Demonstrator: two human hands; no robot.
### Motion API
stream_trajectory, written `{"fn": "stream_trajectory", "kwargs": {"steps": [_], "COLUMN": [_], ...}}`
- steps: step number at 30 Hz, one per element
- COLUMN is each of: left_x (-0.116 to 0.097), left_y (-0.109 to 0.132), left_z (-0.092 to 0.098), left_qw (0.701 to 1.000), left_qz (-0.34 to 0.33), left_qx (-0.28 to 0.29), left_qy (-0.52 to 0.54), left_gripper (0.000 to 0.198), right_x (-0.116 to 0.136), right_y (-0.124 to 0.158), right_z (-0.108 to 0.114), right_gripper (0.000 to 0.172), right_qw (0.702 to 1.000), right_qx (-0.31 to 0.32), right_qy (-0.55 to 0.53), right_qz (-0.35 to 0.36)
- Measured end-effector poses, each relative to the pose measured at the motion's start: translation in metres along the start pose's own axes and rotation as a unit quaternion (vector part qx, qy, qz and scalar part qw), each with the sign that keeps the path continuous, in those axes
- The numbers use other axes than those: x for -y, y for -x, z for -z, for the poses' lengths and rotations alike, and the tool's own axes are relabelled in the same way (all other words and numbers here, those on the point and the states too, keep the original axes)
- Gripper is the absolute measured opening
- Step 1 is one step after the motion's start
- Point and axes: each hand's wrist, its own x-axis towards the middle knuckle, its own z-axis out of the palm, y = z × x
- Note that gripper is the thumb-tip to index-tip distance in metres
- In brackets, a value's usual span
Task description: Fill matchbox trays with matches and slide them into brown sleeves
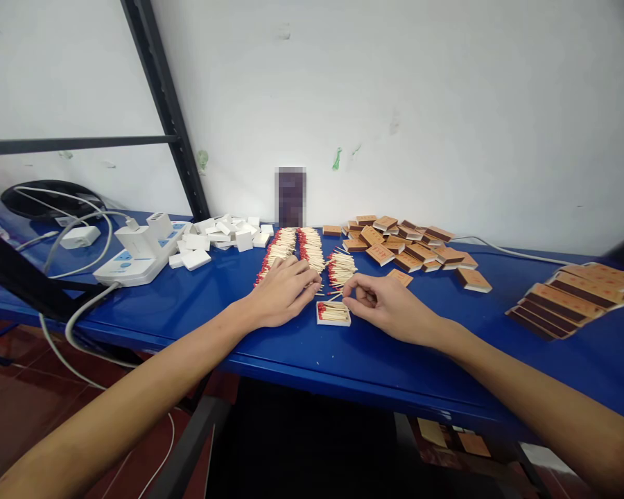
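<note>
A small white matchbox tray lies near the table's front edge, with red-tipped matches inside. My left hand rests over the front of two long rows of matches, fingers loosely bent and lying on them; its thumb side is near the tray. Beside the tray's upper right corner is my right hand, thumb and forefinger pinched together. Whatever is between those fingertips is too small to make out. A shorter pile of matches lies between my hands, behind the tray.
White empty-looking trays are heaped at the back left, near a power strip with chargers and cables. Orange matchbox sleeves form a pile at the back right. Flat sleeves lie stacked farther right. A black shelf post stands left.
</note>
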Motion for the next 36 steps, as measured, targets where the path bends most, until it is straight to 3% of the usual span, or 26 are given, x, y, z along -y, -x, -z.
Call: {"fn": "stream_trajectory", "kwargs": {"steps": [8, 15, 27, 33, 36], "left_x": [-0.010, -0.010, -0.011, -0.012, -0.011], "left_y": [0.006, 0.006, 0.007, 0.008, 0.007], "left_z": [0.009, 0.005, 0.007, 0.007, 0.006], "left_qw": [0.995, 0.991, 0.991, 0.993, 0.992], "left_qz": [-0.062, -0.111, -0.094, -0.043, -0.034], "left_qx": [0.035, 0.027, 0.018, 0.019, 0.025], "left_qy": [0.072, 0.066, 0.096, 0.107, 0.117], "left_gripper": [0.030, 0.027, 0.028, 0.025, 0.027], "right_x": [-0.013, -0.023, -0.023, -0.008, 0.001], "right_y": [-0.005, -0.009, -0.009, -0.003, 0.002], "right_z": [-0.001, -0.006, -0.006, 0.003, 0.003], "right_gripper": [0.024, 0.021, 0.016, 0.016, 0.016], "right_qw": [0.997, 0.993, 0.992, 0.992, 0.995], "right_qx": [0.000, 0.012, 0.037, -0.010, 0.007], "right_qy": [0.073, 0.097, 0.108, 0.108, 0.075], "right_qz": [0.038, 0.062, 0.051, 0.059, 0.069]}}
